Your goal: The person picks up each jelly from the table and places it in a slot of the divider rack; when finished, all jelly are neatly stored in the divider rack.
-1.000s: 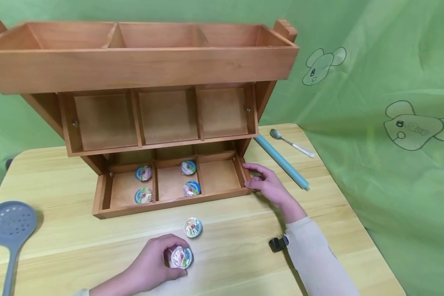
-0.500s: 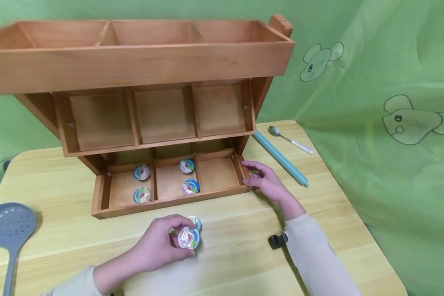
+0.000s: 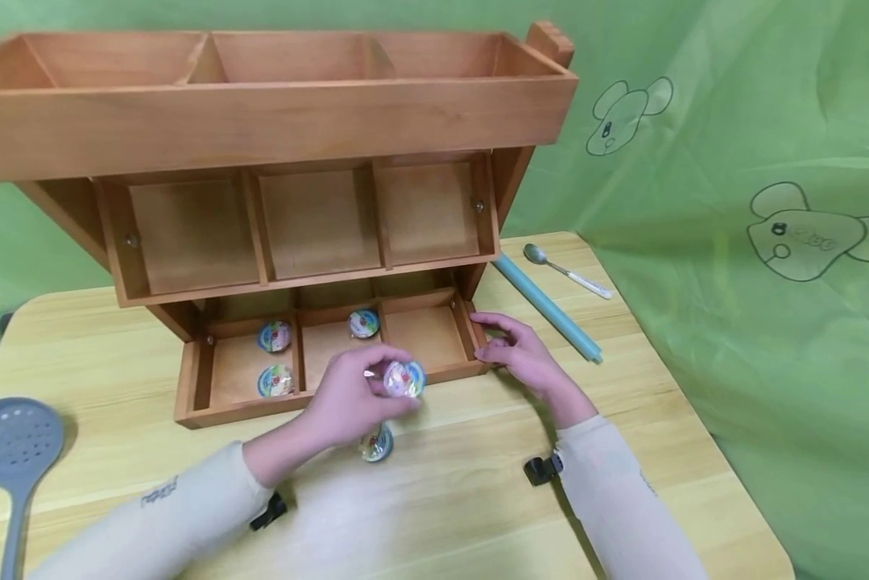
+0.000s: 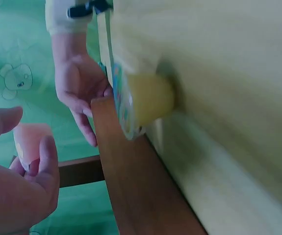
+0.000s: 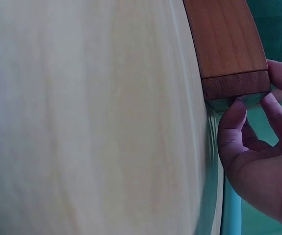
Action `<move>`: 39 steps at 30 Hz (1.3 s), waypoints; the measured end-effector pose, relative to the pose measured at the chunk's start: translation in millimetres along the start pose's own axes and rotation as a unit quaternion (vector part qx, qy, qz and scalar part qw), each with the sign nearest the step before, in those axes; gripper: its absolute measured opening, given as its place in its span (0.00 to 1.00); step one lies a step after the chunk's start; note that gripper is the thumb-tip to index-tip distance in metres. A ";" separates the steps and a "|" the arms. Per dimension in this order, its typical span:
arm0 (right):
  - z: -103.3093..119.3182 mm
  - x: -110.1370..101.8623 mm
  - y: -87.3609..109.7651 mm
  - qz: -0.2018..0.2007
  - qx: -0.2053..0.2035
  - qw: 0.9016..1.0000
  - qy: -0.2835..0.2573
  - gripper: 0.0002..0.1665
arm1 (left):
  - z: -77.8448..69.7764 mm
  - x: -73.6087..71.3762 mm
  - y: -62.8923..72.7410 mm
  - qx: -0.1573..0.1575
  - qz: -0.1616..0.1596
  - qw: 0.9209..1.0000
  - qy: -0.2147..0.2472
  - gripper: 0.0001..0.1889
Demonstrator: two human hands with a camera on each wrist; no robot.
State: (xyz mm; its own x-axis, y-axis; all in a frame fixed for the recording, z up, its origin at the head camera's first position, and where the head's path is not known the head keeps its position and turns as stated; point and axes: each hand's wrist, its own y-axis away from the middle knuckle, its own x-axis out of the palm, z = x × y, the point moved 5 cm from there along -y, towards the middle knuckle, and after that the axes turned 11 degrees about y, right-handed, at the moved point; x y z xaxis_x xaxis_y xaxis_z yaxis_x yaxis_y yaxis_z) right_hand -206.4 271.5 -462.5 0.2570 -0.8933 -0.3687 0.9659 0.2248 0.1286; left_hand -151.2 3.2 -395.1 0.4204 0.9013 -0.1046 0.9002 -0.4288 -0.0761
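Observation:
In the head view my left hand (image 3: 350, 395) pinches a jelly cup (image 3: 405, 379) between thumb and fingers, above the front board of the wooden rack's bottom tray (image 3: 238, 413). The left wrist view shows this cup's pink side. A yellow jelly cup (image 4: 153, 98) stands on the table before the tray, partly covered by the left hand in the head view. My right hand (image 3: 524, 362) grips the tray's right end, with the thumb (image 5: 234, 115) against the end face. Two jelly cups lie in the left compartment; another jelly cup (image 3: 364, 323) shows in the middle one.
The rack's middle tray (image 3: 307, 282) and upper tray (image 3: 275, 121) rise over the bottom one. A grey slotted turner (image 3: 15, 443) lies at the left. To the right lie a teal rod (image 3: 550, 310) and a spoon (image 3: 568, 274). A green cloth (image 3: 695, 161) hangs behind.
My left hand has carried the jelly cup up and forward from the table to over the tray's front, now covering a cup in the middle compartment. The right hand stays at the tray's end.

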 end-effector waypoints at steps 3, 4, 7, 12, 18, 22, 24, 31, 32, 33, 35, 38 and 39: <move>-2.0 -0.4 -0.9 0.000 0.001 1.000 0.002 0.35 | 2.4 2.4 -22.5 0.001 -0.020 1.000 -0.010 0.26; -2.3 -0.6 -0.9 0.000 0.001 1.000 0.004 0.35 | 3.7 2.9 -29.8 0.008 -0.028 0.999 -0.023 0.26; -2.6 -1.0 -0.9 -0.002 0.005 1.000 0.006 0.35 | 8.4 5.1 -50.2 0.025 -0.054 0.997 -0.057 0.25; -1.3 -1.5 -0.1 -0.003 0.011 1.000 0.007 0.35 | 20.9 11.3 -78.2 0.012 -0.089 0.992 -0.091 0.26; -1.2 -1.4 -0.7 -0.002 0.006 1.000 0.001 0.35 | 40.4 20.2 -104.9 -0.026 -0.118 0.987 -0.101 0.26; -1.8 -1.2 -0.8 -0.002 0.003 1.000 -0.003 0.35 | 48.4 24.4 -116.5 -0.033 -0.133 0.981 -0.137 0.25; -1.9 -1.4 -0.6 -0.002 0.003 1.000 -0.006 0.36 | 50.2 26.5 -120.8 -0.035 -0.135 0.979 -0.149 0.25; -1.2 -1.1 0.0 -0.005 0.007 1.000 -0.009 0.35 | 56.6 30.7 -128.4 -0.062 -0.135 0.973 -0.175 0.26; -1.5 -1.0 0.0 -0.006 0.008 1.000 -0.009 0.35 | 57.2 31.2 -128.7 -0.067 -0.134 0.973 -0.178 0.26; -1.8 -1.0 -0.1 -0.006 0.009 1.000 -0.008 0.35 | 58.1 31.7 -129.1 -0.070 -0.133 0.972 -0.182 0.27; -2.5 -1.0 -0.4 -0.008 0.010 1.000 -0.005 0.35 | 59.9 32.5 -130.0 -0.073 -0.130 0.971 -0.185 0.27; -3.0 -1.0 -0.5 -0.010 0.010 1.000 -0.002 0.35 | 62.0 33.0 -131.2 -0.074 -0.127 0.972 -0.184 0.28; -3.1 -0.9 -0.5 -0.009 0.010 1.000 -0.002 0.35 | 62.7 32.9 -131.5 -0.075 -0.127 0.972 -0.184 0.27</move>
State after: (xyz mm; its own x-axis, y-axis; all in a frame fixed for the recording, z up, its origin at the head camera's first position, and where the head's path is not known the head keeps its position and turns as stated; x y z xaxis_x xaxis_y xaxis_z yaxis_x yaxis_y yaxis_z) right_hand -207.0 273.4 -465.1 0.2385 -0.8989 -0.3675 0.9697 0.2000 0.1401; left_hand -262.8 85.4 -450.7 0.1376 0.8823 -0.4500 0.9877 -0.1561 -0.0041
